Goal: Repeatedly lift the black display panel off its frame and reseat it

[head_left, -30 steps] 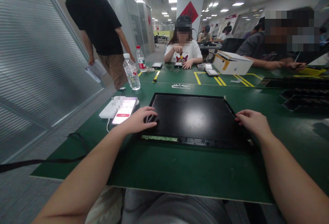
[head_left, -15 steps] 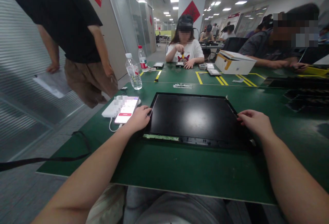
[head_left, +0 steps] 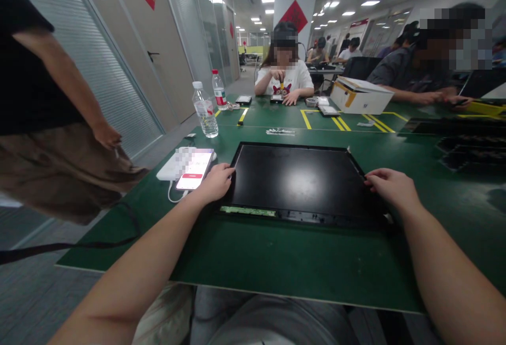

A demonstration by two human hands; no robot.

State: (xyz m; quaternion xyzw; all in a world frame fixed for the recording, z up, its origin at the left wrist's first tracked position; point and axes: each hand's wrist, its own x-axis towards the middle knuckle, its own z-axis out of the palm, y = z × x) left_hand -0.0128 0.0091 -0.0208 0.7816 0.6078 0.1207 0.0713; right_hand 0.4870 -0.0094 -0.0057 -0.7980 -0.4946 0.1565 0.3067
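Note:
A black flat display panel (head_left: 296, 181) lies on the green table (head_left: 284, 260) in front of me, with a thin green circuit strip (head_left: 247, 211) along its near edge. My left hand (head_left: 215, 182) grips the panel's left edge, fingers curled around it. On the opposite edge rests my right hand (head_left: 391, 189), its fingers bent over the rim and gripping it.
A lit phone (head_left: 195, 169) lies on a white power bank (head_left: 172, 168) left of the panel. Two water bottles (head_left: 205, 110) stand behind. A person in a black shirt (head_left: 43, 123) walks close by on the left. Other people work at the far side near a white box (head_left: 358, 96).
My left hand slid off the panel's top surface to its left edge. The person in the black shirt walked closer along the left side. My right hand stayed put.

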